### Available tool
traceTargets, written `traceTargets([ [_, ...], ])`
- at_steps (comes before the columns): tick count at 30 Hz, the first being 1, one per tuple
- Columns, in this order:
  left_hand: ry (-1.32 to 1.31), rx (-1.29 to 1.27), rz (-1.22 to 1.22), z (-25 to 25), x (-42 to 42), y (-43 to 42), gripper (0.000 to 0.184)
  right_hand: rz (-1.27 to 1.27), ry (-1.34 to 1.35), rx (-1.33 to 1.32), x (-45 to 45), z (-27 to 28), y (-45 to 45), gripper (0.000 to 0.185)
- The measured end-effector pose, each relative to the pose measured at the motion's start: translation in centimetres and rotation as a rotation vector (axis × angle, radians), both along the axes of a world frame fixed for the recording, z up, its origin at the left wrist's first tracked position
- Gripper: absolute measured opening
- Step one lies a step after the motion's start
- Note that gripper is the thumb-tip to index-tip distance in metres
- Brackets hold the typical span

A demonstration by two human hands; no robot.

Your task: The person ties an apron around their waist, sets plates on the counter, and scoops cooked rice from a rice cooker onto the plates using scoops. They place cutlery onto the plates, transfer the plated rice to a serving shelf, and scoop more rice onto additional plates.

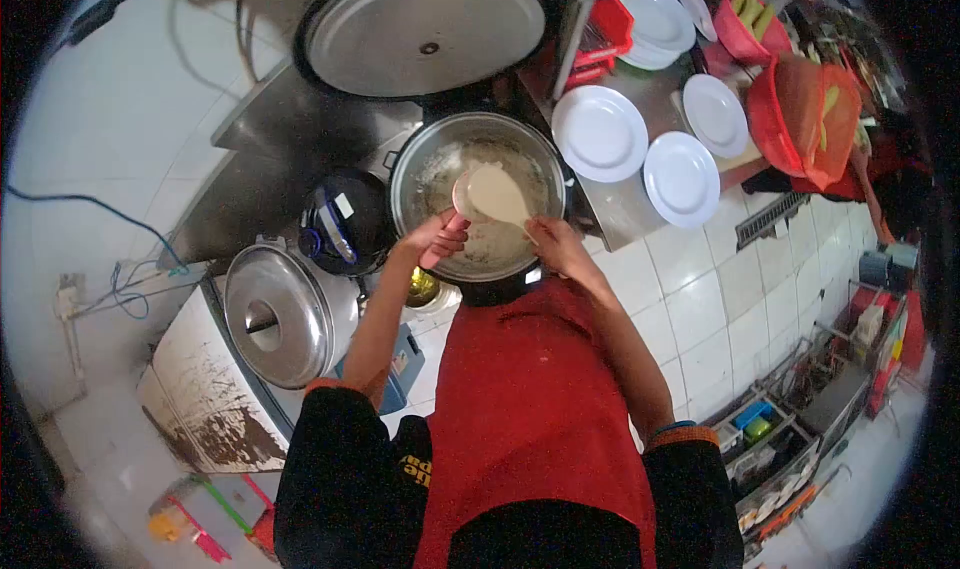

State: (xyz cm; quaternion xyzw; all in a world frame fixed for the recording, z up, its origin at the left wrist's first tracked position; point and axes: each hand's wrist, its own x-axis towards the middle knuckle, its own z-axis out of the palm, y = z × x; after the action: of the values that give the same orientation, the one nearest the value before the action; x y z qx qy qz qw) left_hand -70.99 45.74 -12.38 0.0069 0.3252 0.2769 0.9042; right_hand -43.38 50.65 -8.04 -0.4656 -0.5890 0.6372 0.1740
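A large rice cooker (pixel 548 147) stands open in front of me, with whitish, rice-like residue spread over its inner pot. Above the pot, my right hand (pixel 562 248) is closed around the handle of a cream rice paddle (pixel 497 191), whose broad head points up and left. My left hand (pixel 437 239) grips a pink-handled utensil (pixel 457 225). Its head meets the paddle's and is partly hidden, so its exact kind is unclear. The cooker's round metal lid (pixel 425 31) is tipped back behind the pot.
White plates (pixel 600 134) lie on the steel counter at right, near a red basket (pixel 790 119). Left of the cooker are a black appliance (pixel 345 222) and a lidded metal pot (pixel 278 314). Another person's arm (pixel 872 197) shows at far right, above a crowded rack (pixel 800 429).
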Motion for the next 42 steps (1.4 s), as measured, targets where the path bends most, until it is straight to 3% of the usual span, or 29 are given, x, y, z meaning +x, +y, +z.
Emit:
traceTargets([
  [1,0.122,0.04,0.115,0.9,0.7,-0.6,0.03,0.014,0.007,0.008,-1.2,0.4,0.3,0.041],
  [3,0.009,0.075,0.235,-0.1,1.7,-1.5,0.032,0.057,-0.048,-0.121,-3.2,0.9,0.9,0.052],
  [5,-0.052,0.015,0.464,-0.5,3.1,-2.0,0.035,0.018,-0.095,-0.087,-4.5,1.2,0.8,0.059],
  [9,0.243,-0.025,0.632,0.4,5.5,-2.8,0.044,0.015,-0.123,-0.271,-5.2,0.1,1.3,0.061],
  [14,0.143,0.041,0.65,-1.3,5.5,-4.0,0.044,0.1,-0.168,-0.439,-5.1,0.4,2.2,0.063],
  [17,0.147,-0.045,0.562,-1.2,4.4,-4.3,0.046,0.172,-0.267,-0.34,-5.5,0.0,2.8,0.067],
  [20,0.264,0.052,0.492,-0.5,3.4,-4.5,0.045,0.195,-0.289,-0.2,-6.2,-0.3,3.1,0.07],
  [25,0.073,0.078,0.537,0.5,2.4,-3.6,0.038,0.103,-0.237,-0.058,-7.5,0.1,4.2,0.069],
  [27,0.133,0.086,0.525,0.9,2.2,-3.0,0.037,0.078,-0.205,0.058,-7.1,0.2,4.9,0.068],
  [29,0.135,0.051,0.41,-0.4,0.9,-1.2,0.036,0.065,-0.183,0.187,-5.7,1.5,5.6,0.067],
  [31,0.485,0.069,0.25,-1.0,0.6,0.6,0.041,-0.034,-0.387,0.169,-3.0,2.9,6.0,0.069],
  [33,0.524,0.069,0.167,-6.1,0.4,2.2,0.043,-0.165,-0.284,0.016,1.0,1.4,6.3,0.065],
  [35,0.816,0.272,-0.036,-9.8,1.4,3.4,0.04,-0.254,-0.231,-0.064,4.9,3.7,5.8,0.063],
  [38,1.323,0.854,-0.524,-18.4,2.4,4.0,0.026,-0.355,-0.217,-0.17,10.4,5.7,4.2,0.061],
  [40,1.432,1.242,-0.794,-24.1,2.9,4.1,0.019,-0.424,-0.235,-0.193,13.6,6.2,2.6,0.06],
  [41,1.438,1.411,-0.884,-23.5,3.5,4.3,0.016,-0.481,-0.244,-0.217,14.7,6.5,1.6,0.059],
  [42,1.455,1.353,-0.869,-22.9,4.0,4.5,0.019,-0.495,-0.252,-0.219,15.6,6.8,0.7,0.059],
])
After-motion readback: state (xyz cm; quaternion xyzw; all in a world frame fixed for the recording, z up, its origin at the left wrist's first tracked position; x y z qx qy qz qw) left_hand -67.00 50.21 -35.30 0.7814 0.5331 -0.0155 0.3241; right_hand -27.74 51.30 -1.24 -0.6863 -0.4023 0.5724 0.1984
